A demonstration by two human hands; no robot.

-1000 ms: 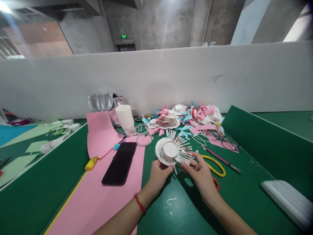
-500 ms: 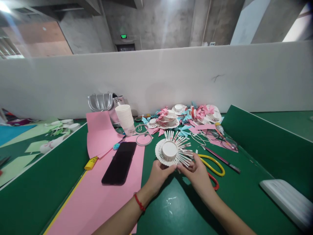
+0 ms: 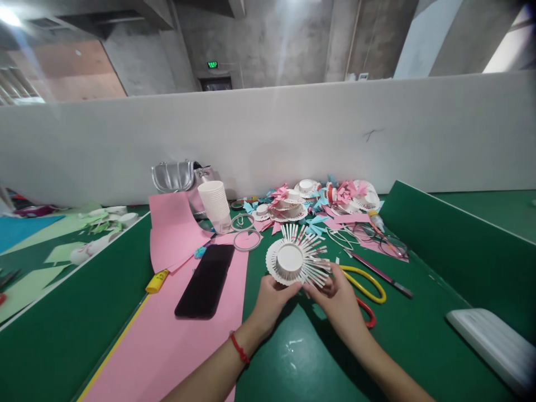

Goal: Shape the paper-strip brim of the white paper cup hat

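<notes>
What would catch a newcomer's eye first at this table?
The left hand and right hand hold a cut paper cup, its strips fanned out, mid-table. Behind it lies a heap of pink and blue paper crafts; a black phone rests on pink paper to the left.

Bottom rt, the white flat slab [image 3: 494, 343] is blurred & cut by the edge, red scissor loop [image 3: 369, 316] sits half behind the right hand [image 3: 339, 304], green wall sign [image 3: 213, 65] too small to read.
</notes>
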